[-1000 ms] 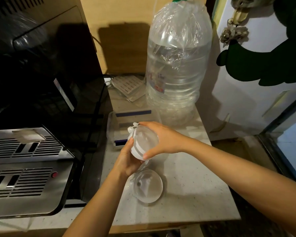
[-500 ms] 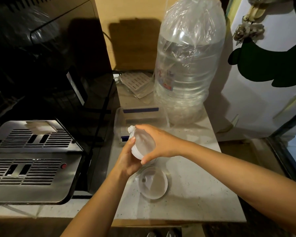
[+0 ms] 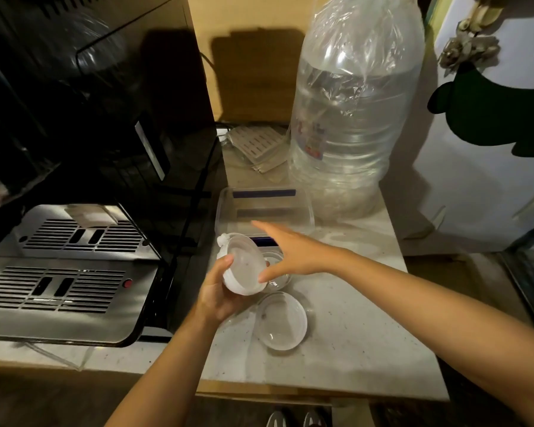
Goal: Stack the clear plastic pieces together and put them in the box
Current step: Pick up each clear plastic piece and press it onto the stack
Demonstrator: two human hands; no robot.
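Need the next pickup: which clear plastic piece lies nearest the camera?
The large round clear piece lying alone on the counter; another sits beneath the right hand, and the left hand holds the white-rimmed one.

Label on water bottle (image 3: pixel 313 143) blurred, unreadable

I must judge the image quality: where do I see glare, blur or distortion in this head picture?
Head view: dim, warm light; glare streaks on the wrapped water bottle; the right hand is slightly motion-blurred; the wide lens bends the black appliance edges; the clear box is hard to outline.
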